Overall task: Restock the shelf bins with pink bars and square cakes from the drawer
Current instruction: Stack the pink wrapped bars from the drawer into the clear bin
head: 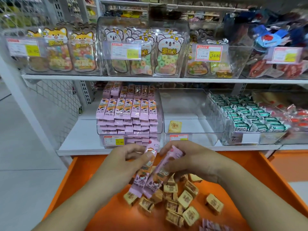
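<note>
Head view: two pink bars are held upright and side by side above the orange drawer (275,177), one in each hand. The left bar (144,170) is pinched between thumb and curled fingers of the left hand (123,162); the right bar (160,174) is gripped near its top by the curled fingers of the right hand (188,160). Below the bars, a loose heap of square cakes (176,202) is seen on the drawer floor, with a few more pink wrappers (211,225) at the near edge. Just beyond the hands, on the lower shelf (80,135), a clear bin (130,117) is stacked almost full with pink bars. To its right, a second clear bin (191,110) is seen holding a single square cake (174,126). Further right, a bin of green-wrapped snacks (250,114) is placed. On the far upper shelf, bins of bagged sweets (143,54) with price labels (209,53) are lined up.
</note>
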Demonstrator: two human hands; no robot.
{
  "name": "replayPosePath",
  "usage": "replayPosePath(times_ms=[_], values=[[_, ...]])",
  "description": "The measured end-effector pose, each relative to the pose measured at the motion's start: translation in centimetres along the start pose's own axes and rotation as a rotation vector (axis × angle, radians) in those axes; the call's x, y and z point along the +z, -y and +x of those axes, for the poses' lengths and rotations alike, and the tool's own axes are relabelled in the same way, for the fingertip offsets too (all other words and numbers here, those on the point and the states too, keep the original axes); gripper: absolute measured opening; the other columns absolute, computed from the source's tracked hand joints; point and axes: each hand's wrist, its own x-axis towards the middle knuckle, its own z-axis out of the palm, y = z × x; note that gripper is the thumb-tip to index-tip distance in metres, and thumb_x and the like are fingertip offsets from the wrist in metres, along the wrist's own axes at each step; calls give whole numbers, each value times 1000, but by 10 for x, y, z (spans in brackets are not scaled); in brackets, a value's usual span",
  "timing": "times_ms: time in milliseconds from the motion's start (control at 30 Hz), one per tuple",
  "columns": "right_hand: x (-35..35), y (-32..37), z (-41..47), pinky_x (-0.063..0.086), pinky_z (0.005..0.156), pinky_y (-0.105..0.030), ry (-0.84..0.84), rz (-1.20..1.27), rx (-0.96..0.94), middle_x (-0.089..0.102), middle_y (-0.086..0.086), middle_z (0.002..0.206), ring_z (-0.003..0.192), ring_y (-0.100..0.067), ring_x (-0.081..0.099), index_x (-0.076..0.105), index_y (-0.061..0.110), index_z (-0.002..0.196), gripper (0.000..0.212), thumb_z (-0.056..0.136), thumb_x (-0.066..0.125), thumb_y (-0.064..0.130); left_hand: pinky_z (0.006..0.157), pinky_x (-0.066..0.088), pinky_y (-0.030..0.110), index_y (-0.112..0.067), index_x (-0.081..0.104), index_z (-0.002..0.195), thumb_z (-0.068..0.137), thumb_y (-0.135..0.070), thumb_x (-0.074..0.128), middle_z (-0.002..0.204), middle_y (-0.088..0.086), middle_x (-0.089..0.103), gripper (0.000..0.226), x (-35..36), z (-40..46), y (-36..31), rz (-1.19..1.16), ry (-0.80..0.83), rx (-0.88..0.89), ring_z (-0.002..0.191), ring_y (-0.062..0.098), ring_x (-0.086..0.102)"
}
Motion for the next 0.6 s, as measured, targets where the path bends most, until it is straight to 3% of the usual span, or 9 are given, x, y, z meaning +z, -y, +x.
replayPosePath(times_ms=[133,233,300,367,433,500,600], values=[[15,-9,14,48,62,-38,-191,77,-39,76,-16,85,71,-29,67,59,6,109,39,84,86,20,81,54,33,-32,63,112,86,-48,77,94,-8,79,33,6,-2,2,-60,-64,-14,86,12,73],[21,-15,20,52,75,-53,-333,122,-39,78,-11,88,76,-31,68,58,16,105,52,76,87,48,81,61,31,-29,63,120,85,-25,82,102,-10,80,40,2,-1,1,-170,-15,-18,93,10,76],[24,-14,21,55,79,-56,-391,182,-84,78,-13,86,76,-30,71,56,12,103,41,89,81,42,79,62,27,-23,63,128,83,-4,83,115,-9,77,52,-1,-1,0,-204,79,9,102,12,75],[28,-13,21,58,73,-51,-421,226,-143,76,-15,86,75,-29,74,52,3,103,31,100,71,28,87,62,33,-28,62,133,81,2,83,124,-12,74,64,-3,-2,0,-141,153,53,112,9,71],[31,-12,18,60,77,-51,-420,217,-164,76,-13,89,78,-29,75,54,1,105,30,100,70,26,91,60,30,-37,61,128,83,3,82,120,-20,74,64,-2,-5,-1,-95,171,95,113,0,68],[31,-11,15,61,88,-53,-385,221,-165,79,-9,97,88,-29,77,57,8,111,34,94,78,30,81,59,19,-42,60,119,83,3,81,108,-31,73,61,-2,-7,-3,-92,112,120,103,-9,68],[30,-9,11,57,91,-43,-303,157,-165,80,-7,102,97,-24,77,58,25,120,40,89,82,17,77,59,18,-39,59,126,80,0,85,112,-22,71,66,-3,-6,-1,-126,4,155,99,-2,71]])
